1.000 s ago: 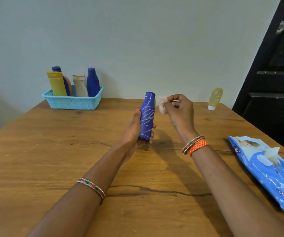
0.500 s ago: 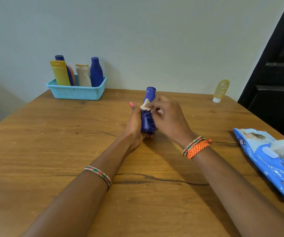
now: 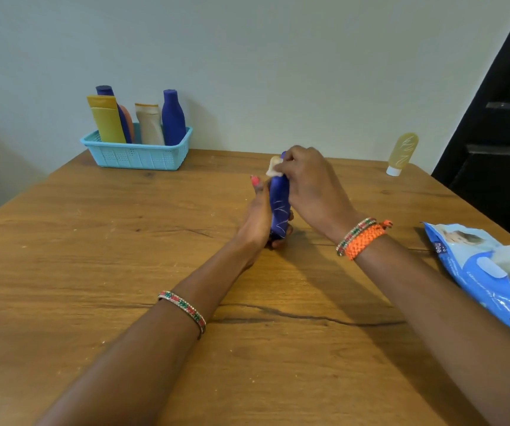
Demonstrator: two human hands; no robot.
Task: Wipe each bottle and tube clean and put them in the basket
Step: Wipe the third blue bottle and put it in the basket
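The wooden counter [image 3: 94, 272] shows visible grain and a dark crack running across its near half. A pale wall [image 3: 278, 56] rises behind the counter; a black panelled door [image 3: 499, 133] stands at its right far corner. The blue bottle [image 3: 279, 207] stands upright at mid-counter. The left hand [image 3: 258, 216] grips its lower body, fingers curled round it. The right hand [image 3: 309, 182] pinches a white wipe [image 3: 273, 166] against the bottle's top. The light blue basket [image 3: 137, 155] sits at the counter's far left edge and holds five containers. A yellow tube [image 3: 402, 152] stands cap-down at the far right edge. A blue wipes pack [image 3: 487, 278] lies at the right edge.
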